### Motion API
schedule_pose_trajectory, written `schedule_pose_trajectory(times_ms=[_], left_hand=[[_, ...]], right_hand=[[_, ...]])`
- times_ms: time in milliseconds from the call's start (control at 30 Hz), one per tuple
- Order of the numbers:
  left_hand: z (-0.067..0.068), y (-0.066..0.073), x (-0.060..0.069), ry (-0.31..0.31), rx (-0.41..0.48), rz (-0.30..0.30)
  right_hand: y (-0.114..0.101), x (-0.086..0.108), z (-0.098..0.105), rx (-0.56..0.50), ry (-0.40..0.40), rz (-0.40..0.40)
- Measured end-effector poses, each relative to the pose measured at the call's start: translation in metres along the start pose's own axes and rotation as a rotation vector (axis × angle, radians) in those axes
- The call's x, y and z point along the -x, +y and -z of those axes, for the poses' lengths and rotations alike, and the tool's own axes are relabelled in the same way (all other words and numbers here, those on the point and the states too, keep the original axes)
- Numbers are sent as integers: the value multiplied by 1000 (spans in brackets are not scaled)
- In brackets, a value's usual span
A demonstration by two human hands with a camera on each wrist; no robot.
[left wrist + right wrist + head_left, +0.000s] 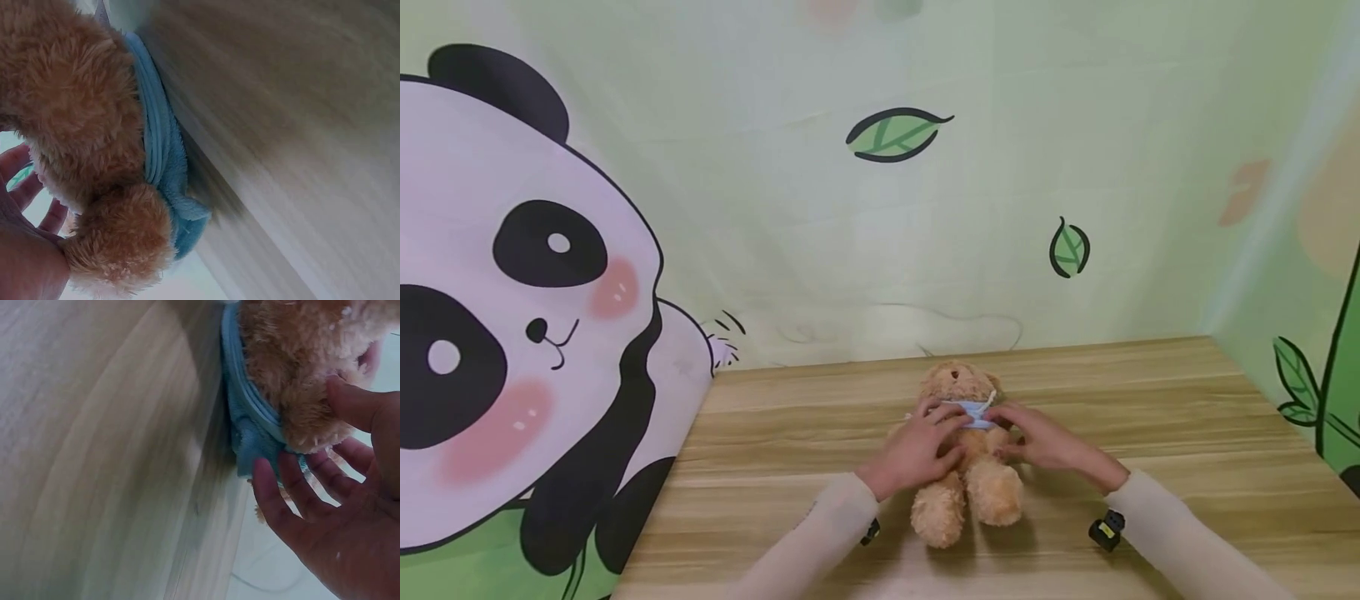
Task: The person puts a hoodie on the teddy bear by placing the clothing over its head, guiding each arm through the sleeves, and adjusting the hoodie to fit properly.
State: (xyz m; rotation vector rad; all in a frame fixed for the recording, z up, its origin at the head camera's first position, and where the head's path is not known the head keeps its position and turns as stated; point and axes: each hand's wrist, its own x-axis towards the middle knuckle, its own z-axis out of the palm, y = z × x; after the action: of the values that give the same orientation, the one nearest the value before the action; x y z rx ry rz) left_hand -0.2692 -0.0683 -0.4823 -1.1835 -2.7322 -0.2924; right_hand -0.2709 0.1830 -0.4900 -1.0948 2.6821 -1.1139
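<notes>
A light brown plush teddy bear [996,493] lies on its back on the wooden table, head toward the wall and legs toward me. Around its upper body is a light blue garment [976,412], which also shows at the bear's side in the left wrist view. My left hand [917,450] rests on the bear's left-of-view side, fingers reaching onto the garment and thumb near the belly. On the opposite side, my right hand [1041,435] touches the garment with relaxed fingers. In the right wrist view its thumb [353,403] touches the fur, fingers spread beside the garment.
The wooden table [805,417] meets a printed cloth wall [760,208] at its back edge. A large panda [550,250] is printed at left. Black wrist devices show under both sleeves, including one near the right sleeve [1187,533].
</notes>
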Motion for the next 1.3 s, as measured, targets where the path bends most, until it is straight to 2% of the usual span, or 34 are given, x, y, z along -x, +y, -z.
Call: schedule_pose_trajectory(times_ms=[167,267,433,667,867,1033,1167,1300], left_hand=[[-3,2,-1,3,-2,-12],[-3,3,-1,4,-2,-5],[-3,6,-1,12,-3,-4],[-6,6,-2,57,-25,-25],[-6,7,-3,67,-38,-28],[-8,5,-1,69,3,4],[-8,4,-3,83,58,48],[-6,6,-9,81,27,83]], right_hand=[[2,-3,-5,116,70,56],[3,-5,-6,167,93,64],[1,-8,-6,210,98,18],[-9,-11,-9,307,147,-15],[-13,-16,-20,474,200,-70],[-14,-20,-25,576,259,-39],[-13,-21,-17,497,232,5],[-12,-19,-6,366,148,43]])
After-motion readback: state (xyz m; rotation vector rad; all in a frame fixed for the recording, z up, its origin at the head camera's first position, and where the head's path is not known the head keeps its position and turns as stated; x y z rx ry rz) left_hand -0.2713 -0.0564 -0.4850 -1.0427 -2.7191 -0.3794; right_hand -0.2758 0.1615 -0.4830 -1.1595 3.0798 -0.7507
